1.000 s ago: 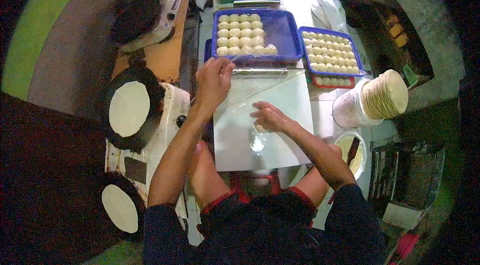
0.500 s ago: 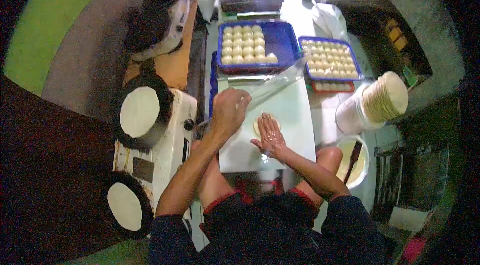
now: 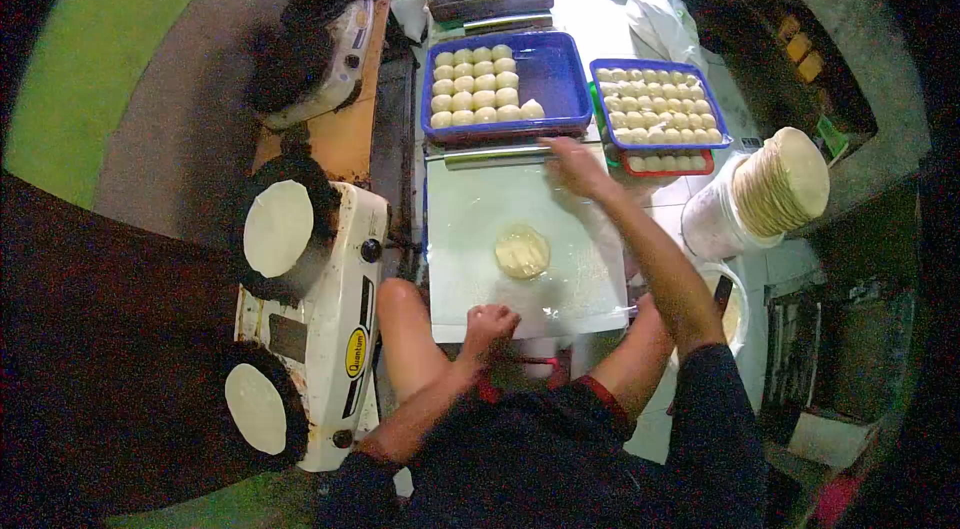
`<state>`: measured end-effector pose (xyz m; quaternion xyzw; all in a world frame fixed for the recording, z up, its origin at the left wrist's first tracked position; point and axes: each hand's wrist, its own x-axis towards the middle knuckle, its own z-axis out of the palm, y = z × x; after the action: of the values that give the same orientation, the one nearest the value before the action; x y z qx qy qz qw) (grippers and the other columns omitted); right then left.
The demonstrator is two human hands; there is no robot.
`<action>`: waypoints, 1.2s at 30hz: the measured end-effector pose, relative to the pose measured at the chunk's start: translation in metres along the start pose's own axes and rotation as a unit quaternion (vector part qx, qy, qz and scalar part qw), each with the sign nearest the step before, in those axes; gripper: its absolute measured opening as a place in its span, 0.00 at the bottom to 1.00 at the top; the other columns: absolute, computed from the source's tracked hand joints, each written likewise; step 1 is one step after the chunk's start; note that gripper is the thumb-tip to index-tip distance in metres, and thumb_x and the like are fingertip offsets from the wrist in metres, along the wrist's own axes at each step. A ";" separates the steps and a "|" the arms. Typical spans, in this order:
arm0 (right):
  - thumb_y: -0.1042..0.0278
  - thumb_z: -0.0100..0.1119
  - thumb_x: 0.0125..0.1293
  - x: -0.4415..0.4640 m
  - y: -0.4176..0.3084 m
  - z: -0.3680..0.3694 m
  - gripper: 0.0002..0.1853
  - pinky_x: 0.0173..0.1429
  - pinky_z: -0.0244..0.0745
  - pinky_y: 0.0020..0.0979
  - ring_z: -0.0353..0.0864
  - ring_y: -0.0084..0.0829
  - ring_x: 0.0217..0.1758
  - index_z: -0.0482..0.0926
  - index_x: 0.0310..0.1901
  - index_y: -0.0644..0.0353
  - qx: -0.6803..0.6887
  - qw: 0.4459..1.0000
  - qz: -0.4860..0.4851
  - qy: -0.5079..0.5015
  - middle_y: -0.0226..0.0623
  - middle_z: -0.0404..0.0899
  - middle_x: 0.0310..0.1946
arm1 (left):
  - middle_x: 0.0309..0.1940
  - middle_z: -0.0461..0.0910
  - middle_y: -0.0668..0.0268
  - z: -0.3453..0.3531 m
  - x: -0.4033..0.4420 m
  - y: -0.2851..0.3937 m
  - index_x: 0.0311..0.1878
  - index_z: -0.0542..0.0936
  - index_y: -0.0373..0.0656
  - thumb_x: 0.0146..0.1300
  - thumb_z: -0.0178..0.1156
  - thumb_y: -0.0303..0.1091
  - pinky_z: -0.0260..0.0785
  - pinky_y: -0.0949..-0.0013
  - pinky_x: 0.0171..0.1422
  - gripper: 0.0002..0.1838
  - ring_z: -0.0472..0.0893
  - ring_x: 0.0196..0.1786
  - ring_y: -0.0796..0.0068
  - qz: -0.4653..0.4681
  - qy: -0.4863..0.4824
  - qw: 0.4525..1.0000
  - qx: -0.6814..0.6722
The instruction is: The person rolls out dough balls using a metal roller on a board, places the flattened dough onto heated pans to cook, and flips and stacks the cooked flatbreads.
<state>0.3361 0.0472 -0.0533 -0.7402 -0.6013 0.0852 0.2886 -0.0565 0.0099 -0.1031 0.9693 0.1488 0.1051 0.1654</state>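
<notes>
White board (image 3: 463, 249) lies below blue tray (image 3: 552, 69), metal rod (image 3: 490, 158) along its far edge, right hand (image 3: 580, 170) at rod's end, finger closure unclear, left hand (image 3: 488, 330) curled at near edge, pinch unresolved, flattened dough disc (image 3: 522, 251) mid-board.

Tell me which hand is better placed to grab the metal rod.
Probably the right hand: it's at the right end of the metal rod, while the left hand is at the near edge of the white board, with flattened dough between.
</notes>
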 end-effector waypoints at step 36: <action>0.51 0.64 0.60 -0.085 -0.152 0.095 0.36 0.78 0.40 0.69 0.46 0.62 0.81 0.68 0.72 0.37 0.064 0.977 0.197 0.044 0.60 0.40 0.80 | 0.40 0.80 0.62 0.000 -0.013 0.021 0.40 0.82 0.48 0.49 0.60 0.25 0.66 0.54 0.57 0.13 0.79 0.50 0.61 -0.070 -0.039 0.996 -0.041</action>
<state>0.1413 0.0152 -0.0698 -0.8270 -0.4239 0.1462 0.3392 -0.0633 -0.0134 -0.0980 0.9523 0.2053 0.0614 0.2175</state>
